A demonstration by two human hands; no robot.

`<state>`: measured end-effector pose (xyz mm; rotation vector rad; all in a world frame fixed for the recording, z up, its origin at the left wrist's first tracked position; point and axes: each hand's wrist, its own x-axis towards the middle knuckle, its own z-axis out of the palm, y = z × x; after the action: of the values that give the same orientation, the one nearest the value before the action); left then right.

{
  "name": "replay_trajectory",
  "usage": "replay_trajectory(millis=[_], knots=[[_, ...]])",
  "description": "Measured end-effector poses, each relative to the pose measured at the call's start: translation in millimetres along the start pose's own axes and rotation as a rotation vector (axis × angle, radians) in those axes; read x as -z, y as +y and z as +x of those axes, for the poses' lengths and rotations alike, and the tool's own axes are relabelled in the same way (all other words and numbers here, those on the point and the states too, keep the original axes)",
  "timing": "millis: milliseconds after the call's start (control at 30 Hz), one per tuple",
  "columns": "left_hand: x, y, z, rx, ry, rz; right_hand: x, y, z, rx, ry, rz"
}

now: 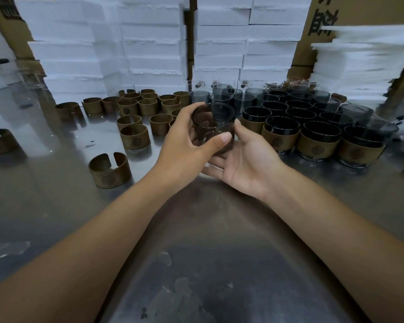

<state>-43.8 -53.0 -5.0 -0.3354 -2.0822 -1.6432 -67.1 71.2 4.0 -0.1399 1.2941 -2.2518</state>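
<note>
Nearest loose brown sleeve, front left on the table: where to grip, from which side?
Come from above. The sleeve stands on its edge, open upward, split facing away. Pinch the near closed wall by the stamped mark, one finger inside, one outside; near the split it would likely flex.

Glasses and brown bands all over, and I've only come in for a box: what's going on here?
A person holds a bare dark glass over the metal table. The left hand grips its side; the right hand supports it from below, fingers straight. Loose bands lie to the left, banded glasses stand to the right, so this one seems next for a band.
</note>
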Motion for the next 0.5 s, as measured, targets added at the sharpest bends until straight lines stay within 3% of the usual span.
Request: replay_trajectory(millis=[233, 500], knots=[[2.4, -2.9, 0.8, -0.020, -0.025, 0.063, 2.1, -6.8, -1.6, -0.022, 0.114, -0.100], [1.5, -2.4, -0.5, -0.024, -0.046, 0.083, 3.3, -8.5, -0.1, 0.094, 0.224, -0.100]])
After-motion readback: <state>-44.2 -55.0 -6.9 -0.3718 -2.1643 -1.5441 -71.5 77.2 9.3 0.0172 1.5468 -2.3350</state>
